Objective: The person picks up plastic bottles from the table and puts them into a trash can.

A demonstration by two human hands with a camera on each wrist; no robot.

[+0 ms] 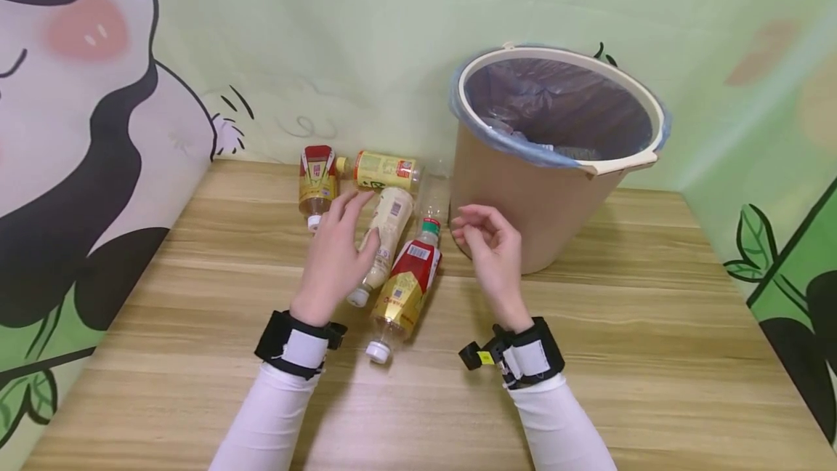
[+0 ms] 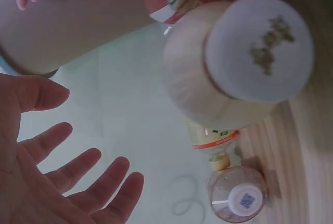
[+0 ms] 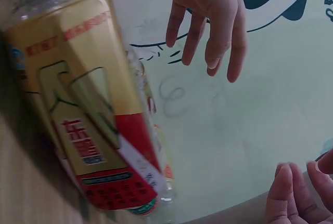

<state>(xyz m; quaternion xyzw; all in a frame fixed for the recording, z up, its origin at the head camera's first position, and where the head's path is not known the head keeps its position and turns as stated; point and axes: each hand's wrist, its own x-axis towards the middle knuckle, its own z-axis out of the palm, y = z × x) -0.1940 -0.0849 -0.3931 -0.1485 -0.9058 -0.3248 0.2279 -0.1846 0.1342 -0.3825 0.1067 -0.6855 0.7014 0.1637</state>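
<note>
My left hand (image 1: pixel 336 256) hovers over the pale cream-labelled bottle (image 1: pixel 391 220), its fingers spread and holding nothing; the left wrist view shows a gap between that hand (image 2: pixel 62 156) and the bottle's white cap (image 2: pixel 260 50). To the right, my right hand (image 1: pixel 492 253) is held in front of the bin with loosely bent fingers and an empty palm. Between the hands lies a red-and-gold labelled bottle (image 1: pixel 407 289), white cap toward me. Behind it is a clear bottle with a green cap (image 1: pixel 430 227). A yellow-labelled bottle (image 1: pixel 386 169) and a smaller red-and-gold bottle (image 1: pixel 318 180) lie farther back.
A tan bin (image 1: pixel 543 202) with a blue liner bag (image 1: pixel 562 93) stands at the back right, with clear plastic bottles inside. The wooden table (image 1: pixel 654 355) meets a green panda-printed backdrop (image 1: pixel 366 49) behind the bottles.
</note>
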